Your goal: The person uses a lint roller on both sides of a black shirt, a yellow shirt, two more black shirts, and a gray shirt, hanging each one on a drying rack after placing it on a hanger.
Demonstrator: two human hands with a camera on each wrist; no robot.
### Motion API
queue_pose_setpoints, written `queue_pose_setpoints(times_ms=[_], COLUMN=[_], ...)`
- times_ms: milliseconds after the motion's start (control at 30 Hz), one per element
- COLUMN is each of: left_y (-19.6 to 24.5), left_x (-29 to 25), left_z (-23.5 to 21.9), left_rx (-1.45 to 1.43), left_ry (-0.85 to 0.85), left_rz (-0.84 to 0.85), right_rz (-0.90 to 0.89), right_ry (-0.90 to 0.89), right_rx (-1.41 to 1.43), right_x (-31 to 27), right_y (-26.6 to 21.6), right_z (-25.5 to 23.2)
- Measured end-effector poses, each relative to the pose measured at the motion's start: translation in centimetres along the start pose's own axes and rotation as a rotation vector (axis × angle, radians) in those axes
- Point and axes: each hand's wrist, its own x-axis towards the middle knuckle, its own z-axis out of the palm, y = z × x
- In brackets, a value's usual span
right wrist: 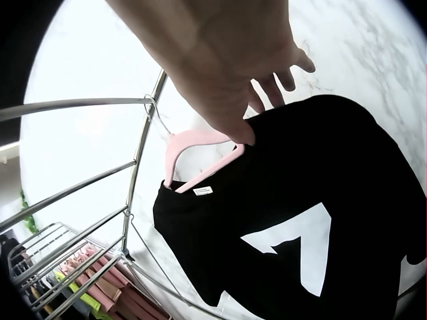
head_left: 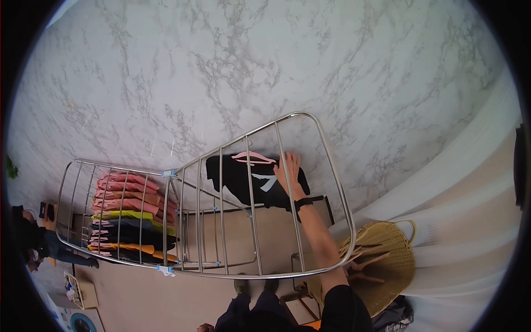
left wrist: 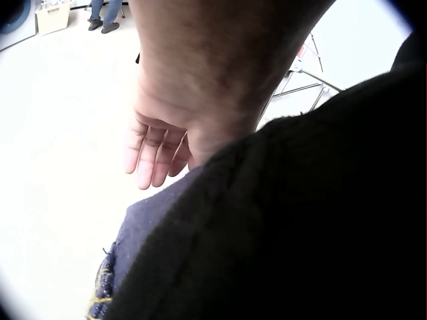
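A black T-shirt (head_left: 227,174) with a white print hangs from a pink hanger (right wrist: 190,141), hooked on the drying rack (head_left: 301,114) beside the marbled wall. My right hand (head_left: 289,170) is at one shoulder of the shirt. In the right wrist view, its thumb lies on the front near the hanger's end, while some fingers pass behind the fabric's top edge. My left hand (left wrist: 163,143) hangs low beside my dark trousers, fingers loosely extended and holding nothing.
Several pink, lime, dark and orange garments (head_left: 130,207) hang on the rack's left wing. A wicker basket (head_left: 401,260) with wooden hangers stands at right by a white curtain (head_left: 464,216). Another person (head_left: 41,238), a laundry basket (head_left: 87,293) and a washing machine (head_left: 72,315) are at left.
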Motion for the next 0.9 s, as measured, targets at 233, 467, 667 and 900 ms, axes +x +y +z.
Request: queue_pose_setpoints(times_ms=[233, 467, 667, 900], left_y=[9.0, 14.3, 15.3, 14.4], left_x=[4.3, 14.9, 20.8, 20.2], left_z=[-3.4, -3.1, -1.4, 3.3], left_rx=[0.198, 0.427, 1.027, 1.104], left_ry=[-0.247, -0.579, -0.597, -0.788], left_rz=[-0.009, -0.011, 0.238, 0.108], right_rz=[0.487, 0.490, 1.090, 1.456], right_ry=[-0.001, -0.853, -0.807, -0.721], right_rx=[0.519, 0.495, 0.202, -0.047], right_x=[-13.0, -44.1, -61.6, -75.5], right_y=[-6.0, -14.5, -22.9, -32.6], right_z=[-2.4, -8.3, -22.1, -23.8])
